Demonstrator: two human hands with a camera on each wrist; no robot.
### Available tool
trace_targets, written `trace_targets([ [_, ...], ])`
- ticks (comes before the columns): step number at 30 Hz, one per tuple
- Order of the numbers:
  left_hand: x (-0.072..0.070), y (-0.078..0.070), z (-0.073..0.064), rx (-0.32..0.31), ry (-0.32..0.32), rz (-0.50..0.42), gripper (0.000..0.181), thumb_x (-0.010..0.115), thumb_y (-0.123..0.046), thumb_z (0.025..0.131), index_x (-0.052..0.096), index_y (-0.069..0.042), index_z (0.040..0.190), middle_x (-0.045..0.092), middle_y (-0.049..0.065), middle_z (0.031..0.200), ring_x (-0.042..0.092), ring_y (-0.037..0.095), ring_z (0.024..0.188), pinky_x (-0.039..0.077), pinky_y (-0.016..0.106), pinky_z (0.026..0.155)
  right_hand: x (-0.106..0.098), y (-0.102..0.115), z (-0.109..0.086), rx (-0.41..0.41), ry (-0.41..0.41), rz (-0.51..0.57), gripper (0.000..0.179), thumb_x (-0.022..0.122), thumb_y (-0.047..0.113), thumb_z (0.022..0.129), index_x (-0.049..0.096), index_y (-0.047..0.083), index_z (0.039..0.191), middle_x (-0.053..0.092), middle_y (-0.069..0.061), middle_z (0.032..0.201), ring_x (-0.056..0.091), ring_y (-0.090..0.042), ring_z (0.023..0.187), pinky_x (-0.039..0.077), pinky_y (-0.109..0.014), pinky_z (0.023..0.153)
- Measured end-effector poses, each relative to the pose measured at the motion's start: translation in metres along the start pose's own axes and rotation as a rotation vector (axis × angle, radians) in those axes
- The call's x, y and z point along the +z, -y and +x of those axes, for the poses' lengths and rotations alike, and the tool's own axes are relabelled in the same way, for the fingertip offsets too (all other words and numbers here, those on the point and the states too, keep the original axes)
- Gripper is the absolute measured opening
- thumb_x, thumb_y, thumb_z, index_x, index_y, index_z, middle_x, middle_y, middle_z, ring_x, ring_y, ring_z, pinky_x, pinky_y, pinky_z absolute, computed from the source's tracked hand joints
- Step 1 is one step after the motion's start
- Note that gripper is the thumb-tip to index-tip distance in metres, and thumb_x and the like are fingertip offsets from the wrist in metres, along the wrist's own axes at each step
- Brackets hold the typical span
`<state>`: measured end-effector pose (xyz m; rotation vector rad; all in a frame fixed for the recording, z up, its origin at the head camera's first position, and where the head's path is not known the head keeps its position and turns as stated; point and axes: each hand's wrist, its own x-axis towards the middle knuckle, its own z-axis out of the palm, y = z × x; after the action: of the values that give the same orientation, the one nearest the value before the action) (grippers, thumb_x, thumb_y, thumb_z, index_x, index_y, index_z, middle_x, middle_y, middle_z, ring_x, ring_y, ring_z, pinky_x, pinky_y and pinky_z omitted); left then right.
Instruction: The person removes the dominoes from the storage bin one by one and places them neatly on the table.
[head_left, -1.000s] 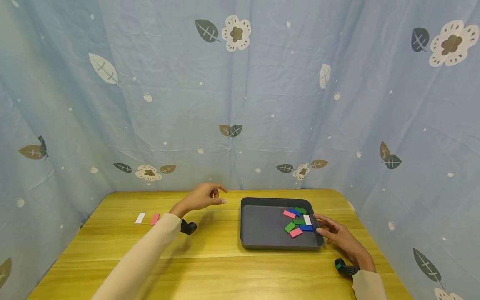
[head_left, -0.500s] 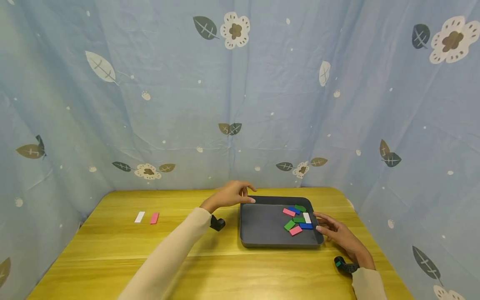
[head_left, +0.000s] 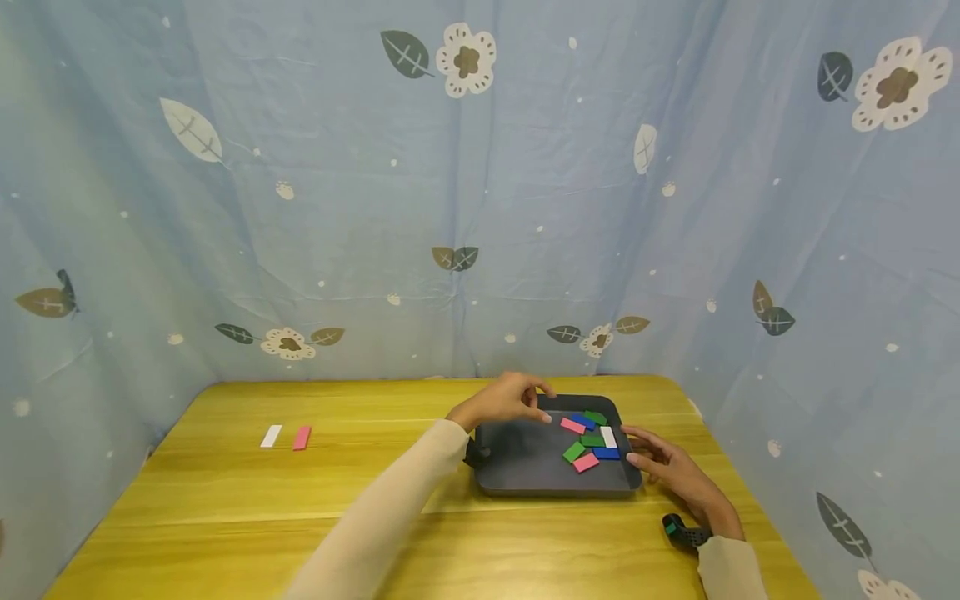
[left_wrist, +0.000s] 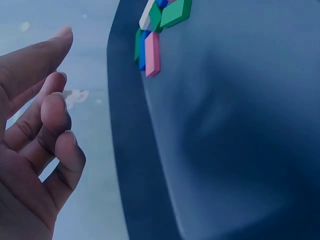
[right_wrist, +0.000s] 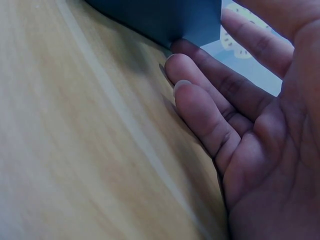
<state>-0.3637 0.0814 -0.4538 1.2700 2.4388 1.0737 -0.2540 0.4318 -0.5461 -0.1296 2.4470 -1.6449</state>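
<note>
My left hand (head_left: 506,398) hovers over the back left of a dark grey tray (head_left: 517,475), its fingers loosely bent with nothing between them. In the left wrist view several flat coloured blocks (left_wrist: 153,55) lie beyond the fingertips. The tray's right half bears this loose cluster: pink blocks (head_left: 587,462), green blocks (head_left: 573,452), blue blocks (head_left: 606,454) and one white block (head_left: 608,437). Beside the tray's right wall rests my right hand (head_left: 678,475), thumb and forefinger at the rim. Its other fingers (right_wrist: 205,115) lie relaxed on the table near the tray's outer wall.
On the wooden table (head_left: 225,492), far to the left, lie another white block (head_left: 272,436) and a pink block (head_left: 302,438), side by side and apart. A blue patterned curtain (head_left: 360,208) hangs behind the table and along both sides.
My left hand has moved right, from the table left of the tray to above the tray. The right hand stays at the tray's right rim, and the blocks lie as before.
</note>
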Motion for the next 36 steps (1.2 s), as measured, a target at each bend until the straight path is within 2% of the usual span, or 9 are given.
trace_targets([
  [9,0.024,-0.002,0.020,0.030,0.058,0.000,0.040,0.084,-0.017,0.089,0.072,-0.004,0.124,0.063,-0.004,0.076,0.059,0.008,0.068,0.049,0.021,0.065,-0.005,0.001,0.003,0.009,-0.018,-0.020,0.058,0.066,0.035,0.103,0.045,0.028,0.157,0.048,-0.020,0.150,0.054,-0.034,0.123,0.051,-0.040,0.081],
  [19,0.051,0.001,0.023,-0.044,0.126,0.042,0.043,0.087,-0.014,0.085,0.072,-0.006,0.124,0.064,-0.004,0.076,0.060,0.006,0.064,0.050,0.018,0.065,0.005,0.000,0.003,0.017,-0.024,0.003,0.058,0.067,0.034,0.102,0.047,0.028,0.156,0.049,-0.017,0.150,0.054,-0.033,0.125,0.051,-0.040,0.087],
  [24,0.057,0.007,0.022,-0.094,0.152,0.088,0.046,0.088,-0.014,0.083,0.072,-0.010,0.126,0.064,-0.006,0.074,0.059,0.004,0.064,0.050,0.017,0.066,0.008,-0.002,0.005,0.004,-0.025,-0.007,0.058,0.068,0.036,0.101,0.047,0.028,0.155,0.049,-0.017,0.151,0.052,-0.034,0.129,0.050,-0.039,0.093],
  [28,0.060,0.010,0.022,-0.125,0.171,0.068,0.047,0.088,-0.014,0.083,0.071,-0.010,0.127,0.065,-0.005,0.071,0.059,0.005,0.063,0.049,0.018,0.065,0.007,0.000,0.004,0.008,-0.035,-0.011,0.058,0.068,0.036,0.101,0.048,0.030,0.155,0.049,-0.015,0.151,0.052,-0.034,0.130,0.049,-0.039,0.094],
  [36,0.064,0.008,0.026,-0.126,0.194,0.052,0.041,0.089,-0.016,0.083,0.073,-0.011,0.121,0.066,-0.006,0.072,0.061,0.005,0.065,0.049,0.019,0.067,0.002,-0.001,0.000,0.012,-0.028,0.013,0.058,0.067,0.034,0.102,0.046,0.030,0.156,0.047,-0.015,0.152,0.051,-0.033,0.130,0.049,-0.040,0.095],
])
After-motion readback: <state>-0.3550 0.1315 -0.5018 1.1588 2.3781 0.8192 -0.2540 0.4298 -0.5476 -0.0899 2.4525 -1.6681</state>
